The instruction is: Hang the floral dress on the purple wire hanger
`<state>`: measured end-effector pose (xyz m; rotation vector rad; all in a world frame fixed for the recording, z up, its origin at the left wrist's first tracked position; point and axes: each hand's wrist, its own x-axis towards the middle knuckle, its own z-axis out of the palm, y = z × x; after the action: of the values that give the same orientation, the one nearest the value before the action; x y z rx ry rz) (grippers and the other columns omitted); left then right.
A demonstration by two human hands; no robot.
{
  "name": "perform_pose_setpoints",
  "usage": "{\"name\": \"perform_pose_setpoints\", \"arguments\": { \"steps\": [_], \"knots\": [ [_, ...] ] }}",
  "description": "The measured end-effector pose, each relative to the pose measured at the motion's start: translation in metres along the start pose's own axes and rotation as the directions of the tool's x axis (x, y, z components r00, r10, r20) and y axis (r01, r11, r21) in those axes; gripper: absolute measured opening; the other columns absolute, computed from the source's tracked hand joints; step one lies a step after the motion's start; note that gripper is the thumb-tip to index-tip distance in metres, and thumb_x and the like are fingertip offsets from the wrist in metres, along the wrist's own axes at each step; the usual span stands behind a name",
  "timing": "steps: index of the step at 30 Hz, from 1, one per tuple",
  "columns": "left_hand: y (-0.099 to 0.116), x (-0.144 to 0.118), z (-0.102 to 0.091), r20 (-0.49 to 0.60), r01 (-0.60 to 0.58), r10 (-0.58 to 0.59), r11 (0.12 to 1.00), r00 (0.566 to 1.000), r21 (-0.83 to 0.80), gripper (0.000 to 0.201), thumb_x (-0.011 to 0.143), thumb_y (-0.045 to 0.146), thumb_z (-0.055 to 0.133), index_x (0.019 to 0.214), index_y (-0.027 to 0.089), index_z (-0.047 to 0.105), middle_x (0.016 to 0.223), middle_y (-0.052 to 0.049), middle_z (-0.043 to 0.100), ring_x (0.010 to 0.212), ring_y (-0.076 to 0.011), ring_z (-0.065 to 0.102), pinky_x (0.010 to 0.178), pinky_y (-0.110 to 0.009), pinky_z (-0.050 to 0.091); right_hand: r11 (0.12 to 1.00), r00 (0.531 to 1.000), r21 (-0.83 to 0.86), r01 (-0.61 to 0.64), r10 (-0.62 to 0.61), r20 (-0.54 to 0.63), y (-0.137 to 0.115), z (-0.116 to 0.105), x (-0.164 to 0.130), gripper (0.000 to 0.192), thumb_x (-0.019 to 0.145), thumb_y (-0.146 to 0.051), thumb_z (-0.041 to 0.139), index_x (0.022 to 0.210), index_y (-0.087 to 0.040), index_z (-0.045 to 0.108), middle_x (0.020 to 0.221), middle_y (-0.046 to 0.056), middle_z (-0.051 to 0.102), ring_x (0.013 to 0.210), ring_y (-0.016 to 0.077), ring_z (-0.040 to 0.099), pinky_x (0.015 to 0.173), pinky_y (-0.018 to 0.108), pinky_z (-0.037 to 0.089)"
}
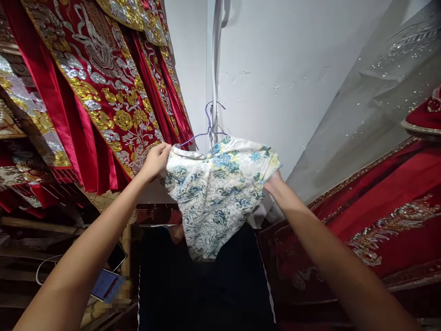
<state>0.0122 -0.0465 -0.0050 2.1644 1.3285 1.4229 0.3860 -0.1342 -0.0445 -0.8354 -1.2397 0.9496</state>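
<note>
A white short-sleeved top (pixel 220 184) with a blue, green and yellow floral print is spread out in front of me, narrowing toward its lower end. A thin purple hanger (pixel 208 132) sits inside its neck, with the hook above the collar. My left hand (pixel 157 160) is closed on the top's left shoulder, thumb near the collar edge. At the other side my right hand (pixel 273 180) reaches into or behind the right sleeve; only the wrist and heel of the hand show, and the fingers are hidden by the cloth.
Red garments (pixel 113 87) with gold and silver embroidery hang at the left. A phone (pixel 105 284) with a lit screen lies on a bamboo rack at lower left, beside a dark device (pixel 117 256). Sheer sparkling fabric (pixel 365 105) and red beaded cloth (pixel 386 225) line the right.
</note>
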Motion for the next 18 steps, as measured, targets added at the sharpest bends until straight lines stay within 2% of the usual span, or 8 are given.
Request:
{"name": "perform_pose_setpoints", "arguments": {
  "steps": [2,5,8,11,13,15,17,18],
  "knots": [
    [0.005,-0.004,-0.001,-0.040,-0.026,0.026,1.000,0.999,0.009,0.035,0.098,0.047,0.043,0.094,0.018,0.063,0.088,-0.003,0.065,0.079,-0.0173,0.056,0.071,-0.026,0.040,0.988,0.999,0.144,-0.053,0.053,0.000,-0.005,-0.012,0.025,0.051,0.079,-0.070,0.061,0.097,-0.023,0.070,0.094,0.008,0.075,0.108,0.0330,0.068,0.091,0.052,0.056],
    [0.021,-0.008,-0.001,-0.011,-0.079,0.080,0.992,0.997,0.095,0.039,0.099,0.051,0.042,0.109,0.020,0.063,0.100,-0.005,0.069,0.088,-0.0199,0.060,0.078,-0.028,0.042,0.941,0.998,0.333,-0.068,0.065,0.020,-0.017,-0.019,0.055,0.042,0.078,-0.061,0.066,0.090,-0.021,0.069,0.093,0.009,0.075,0.108,0.0330,0.069,0.094,0.052,0.056],
    [0.037,-0.005,-0.001,0.019,-0.103,0.101,0.981,0.995,0.165,0.042,0.098,0.054,0.043,0.118,0.021,0.061,0.096,-0.005,0.070,0.083,-0.0215,0.061,0.073,-0.030,0.042,0.939,0.998,0.344,0.009,-0.032,0.062,-0.034,-0.003,0.061,0.045,0.082,-0.064,0.059,0.100,-0.024,0.070,0.101,0.007,0.075,0.111,0.0300,0.068,0.096,0.050,0.054],
    [0.041,0.004,0.003,-0.002,-0.113,0.115,0.977,0.993,0.181,0.040,0.094,0.052,0.053,0.117,0.021,0.061,0.094,-0.007,0.070,0.080,-0.0219,0.062,0.071,-0.031,0.042,0.974,0.978,0.228,0.003,-0.050,0.202,-0.050,0.028,0.045,0.072,0.083,-0.084,0.039,0.115,-0.026,0.070,0.109,0.007,0.074,0.115,0.0294,0.065,0.095,0.049,0.053],
    [0.037,0.006,0.008,-0.048,-0.121,0.130,0.981,0.990,0.152,0.033,0.093,0.048,0.057,0.108,0.020,0.063,0.093,-0.007,0.070,0.078,-0.0207,0.061,0.071,-0.031,0.043,0.994,0.921,0.082,-0.068,0.031,0.388,-0.054,0.045,0.030,0.085,0.082,-0.090,0.028,0.117,-0.024,0.070,0.111,0.009,0.074,0.116,0.0294,0.065,0.095,0.048,0.052],
    [0.032,0.004,0.016,-0.086,-0.126,0.133,0.989,0.987,0.078,0.031,0.095,0.047,0.055,0.099,0.019,0.065,0.086,-0.006,0.069,0.074,-0.0186,0.061,0.071,-0.030,0.044,0.988,0.781,-0.122,-0.091,0.147,0.608,-0.051,0.054,0.018,0.086,0.085,-0.087,0.028,0.116,-0.021,0.072,0.112,0.010,0.074,0.115,0.0291,0.065,0.097,0.046,0.052],
    [0.028,-0.002,0.025,-0.098,-0.117,0.111,0.991,0.989,-0.060,0.036,0.097,0.051,0.051,0.097,0.018,0.065,0.078,-0.004,0.066,0.071,-0.0170,0.061,0.070,-0.029,0.046,0.940,0.660,-0.340,0.033,0.235,0.714,-0.039,0.055,0.011,0.072,0.088,-0.079,0.042,0.116,-0.020,0.073,0.116,0.011,0.072,0.115,0.0285,0.065,0.101,0.044,0.050],
    [0.028,-0.005,0.030,-0.095,-0.112,0.099,0.983,0.991,-0.145,0.039,0.097,0.053,0.049,0.098,0.018,0.066,0.077,-0.004,0.065,0.071,-0.0165,0.061,0.070,-0.029,0.047,0.891,0.664,-0.435,0.133,0.245,0.706,-0.031,0.054,0.010,0.063,0.088,-0.072,0.050,0.118,-0.021,0.073,0.121,0.011,0.071,0.116,0.0288,0.064,0.103,0.045,0.048]
  ]
}}
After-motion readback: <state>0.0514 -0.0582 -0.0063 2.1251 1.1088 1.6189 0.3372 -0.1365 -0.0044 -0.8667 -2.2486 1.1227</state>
